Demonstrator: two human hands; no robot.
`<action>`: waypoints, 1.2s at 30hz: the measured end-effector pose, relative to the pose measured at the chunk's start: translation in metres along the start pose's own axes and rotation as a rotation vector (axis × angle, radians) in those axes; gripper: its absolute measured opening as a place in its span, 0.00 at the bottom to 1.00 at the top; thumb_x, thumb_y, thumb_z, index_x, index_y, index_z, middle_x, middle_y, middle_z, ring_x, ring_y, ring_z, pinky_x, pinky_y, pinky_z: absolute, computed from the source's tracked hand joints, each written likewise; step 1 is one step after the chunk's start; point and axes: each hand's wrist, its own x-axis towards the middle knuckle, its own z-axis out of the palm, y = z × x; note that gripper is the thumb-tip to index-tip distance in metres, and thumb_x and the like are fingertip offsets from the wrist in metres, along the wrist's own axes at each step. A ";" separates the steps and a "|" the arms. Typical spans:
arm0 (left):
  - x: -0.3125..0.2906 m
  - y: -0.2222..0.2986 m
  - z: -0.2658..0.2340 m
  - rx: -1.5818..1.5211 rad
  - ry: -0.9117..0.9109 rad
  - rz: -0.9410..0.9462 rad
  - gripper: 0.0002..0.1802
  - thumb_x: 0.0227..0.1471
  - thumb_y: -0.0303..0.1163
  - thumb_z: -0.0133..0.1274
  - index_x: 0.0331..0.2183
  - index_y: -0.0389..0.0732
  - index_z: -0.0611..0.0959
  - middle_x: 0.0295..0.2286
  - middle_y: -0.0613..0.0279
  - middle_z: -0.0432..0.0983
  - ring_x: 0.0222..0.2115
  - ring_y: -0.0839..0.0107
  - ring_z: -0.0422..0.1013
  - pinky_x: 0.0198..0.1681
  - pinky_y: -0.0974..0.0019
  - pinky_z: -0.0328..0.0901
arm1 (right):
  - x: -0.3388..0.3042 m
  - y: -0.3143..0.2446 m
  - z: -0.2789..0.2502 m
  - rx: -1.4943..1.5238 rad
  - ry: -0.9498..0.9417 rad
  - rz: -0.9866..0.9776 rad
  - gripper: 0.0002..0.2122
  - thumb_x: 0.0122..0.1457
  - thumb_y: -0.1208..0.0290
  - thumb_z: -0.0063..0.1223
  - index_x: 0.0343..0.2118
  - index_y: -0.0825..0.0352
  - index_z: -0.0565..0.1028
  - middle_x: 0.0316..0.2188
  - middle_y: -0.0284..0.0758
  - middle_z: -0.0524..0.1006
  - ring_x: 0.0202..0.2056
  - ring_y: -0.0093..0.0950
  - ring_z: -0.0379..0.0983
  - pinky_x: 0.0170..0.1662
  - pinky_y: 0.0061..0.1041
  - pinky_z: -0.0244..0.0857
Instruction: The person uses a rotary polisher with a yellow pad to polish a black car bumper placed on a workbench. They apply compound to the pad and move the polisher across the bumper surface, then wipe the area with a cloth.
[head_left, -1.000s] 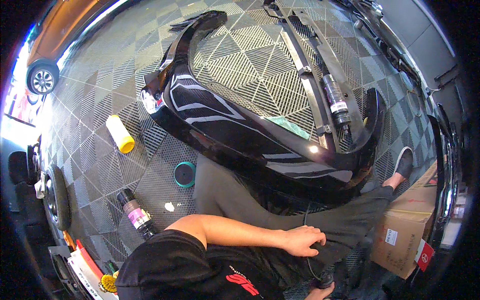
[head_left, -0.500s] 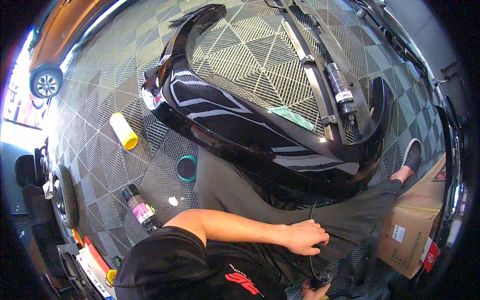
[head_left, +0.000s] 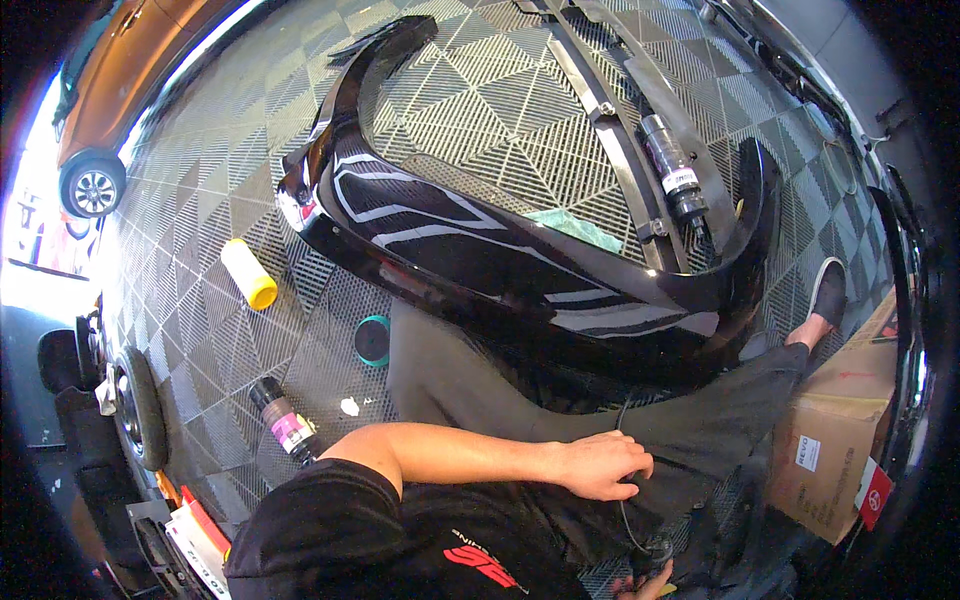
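My left hand (head_left: 604, 467) lies over my trousered leg, its fingers curled in around a thin black cable (head_left: 625, 520) that runs on toward my right hand. Low in the view, my right hand (head_left: 648, 585) grips a dark, rounded object (head_left: 655, 549) at the cable's end; its kind is hard to make out, and the lower edge cuts off part of this hand. In front of my legs rests a glossy black curved car body panel (head_left: 450, 245), which looks like a bumper, with pale reflections across it. Neither hand touches the panel.
A green cloth (head_left: 578, 231) lies behind the panel. A dark bottle (head_left: 672, 165) rests by long trim strips (head_left: 600, 110). Left are a yellow-capped bottle (head_left: 247, 272), a teal-rimmed round pad (head_left: 372, 341) and another dark bottle (head_left: 281, 420). A cardboard box (head_left: 825, 450) stands right.
The view has shifted slightly. My right hand and the dark object sit a little farther right and lower. My left hand stays on the cable over my leg.
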 end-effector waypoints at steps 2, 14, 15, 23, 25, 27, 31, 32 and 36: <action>-0.001 0.002 -0.002 -0.047 0.025 -0.003 0.15 0.54 0.39 0.57 0.40 0.41 0.78 0.34 0.54 0.76 0.40 0.52 0.72 0.47 0.50 0.65 | 0.012 -0.002 -0.005 -0.024 0.082 -0.041 0.23 0.61 0.46 0.48 0.48 0.60 0.77 0.40 0.41 0.78 0.37 0.36 0.75 0.37 0.44 0.70; -0.043 -0.034 -0.018 -1.556 0.672 -0.667 0.32 0.57 0.29 0.58 0.60 0.37 0.65 0.52 0.51 0.72 0.54 0.58 0.71 0.60 0.56 0.63 | 0.111 -0.102 0.002 -0.254 0.212 -0.924 0.26 0.66 0.52 0.49 0.58 0.68 0.68 0.53 0.38 0.69 0.50 0.32 0.66 0.54 0.36 0.60; -0.046 -0.035 -0.024 -1.606 0.738 -0.662 0.33 0.57 0.29 0.57 0.60 0.38 0.63 0.53 0.50 0.71 0.55 0.55 0.70 0.61 0.54 0.62 | 0.092 -0.116 0.017 -0.203 0.210 -0.921 0.26 0.66 0.52 0.48 0.59 0.68 0.67 0.54 0.38 0.69 0.50 0.33 0.66 0.54 0.36 0.60; -0.040 -0.043 -0.032 -1.632 0.942 -0.475 0.21 0.51 0.24 0.60 0.43 0.48 0.69 0.50 0.52 0.70 0.58 0.51 0.66 0.63 0.45 0.60 | 0.046 -0.213 0.170 -0.155 -0.280 -1.454 0.25 0.67 0.62 0.47 0.63 0.69 0.61 0.60 0.39 0.67 0.57 0.36 0.68 0.57 0.35 0.66; -0.045 -0.041 -0.034 -1.614 1.025 -0.458 0.21 0.49 0.23 0.62 0.40 0.49 0.68 0.46 0.54 0.71 0.59 0.48 0.65 0.64 0.42 0.59 | 0.024 -0.221 0.234 -0.052 -0.607 -1.192 0.24 0.64 0.64 0.48 0.63 0.64 0.63 0.56 0.37 0.71 0.55 0.34 0.70 0.56 0.34 0.67; -0.049 -0.044 -0.032 -1.643 1.055 -0.403 0.17 0.51 0.24 0.59 0.40 0.47 0.69 0.46 0.53 0.71 0.59 0.46 0.63 0.64 0.41 0.58 | 0.029 -0.238 0.278 0.028 -0.704 -0.892 0.24 0.66 0.55 0.50 0.61 0.61 0.65 0.55 0.37 0.71 0.53 0.32 0.69 0.53 0.34 0.65; -0.043 -0.037 -0.033 -1.581 1.076 -0.382 0.16 0.50 0.26 0.59 0.39 0.45 0.71 0.44 0.55 0.71 0.60 0.47 0.62 0.66 0.41 0.55 | 0.047 -0.258 0.333 -0.211 -0.513 -0.720 0.38 0.59 0.37 0.51 0.64 0.62 0.61 0.58 0.41 0.68 0.50 0.33 0.65 0.61 0.41 0.55; -0.037 -0.035 -0.031 -1.587 1.061 -0.376 0.16 0.50 0.26 0.59 0.39 0.45 0.71 0.44 0.56 0.71 0.60 0.48 0.61 0.66 0.42 0.54 | 0.073 -0.274 0.330 -0.284 -0.492 -0.780 0.38 0.60 0.38 0.50 0.65 0.62 0.61 0.58 0.41 0.68 0.51 0.35 0.65 0.61 0.42 0.54; -0.045 -0.034 -0.038 -1.557 1.171 -0.350 0.19 0.48 0.28 0.60 0.43 0.44 0.73 0.46 0.54 0.69 0.62 0.47 0.57 0.68 0.41 0.52 | 0.064 -0.268 0.356 -0.243 -0.382 -0.679 0.27 0.67 0.48 0.43 0.47 0.72 0.75 0.39 0.38 0.73 0.42 0.29 0.68 0.49 0.35 0.61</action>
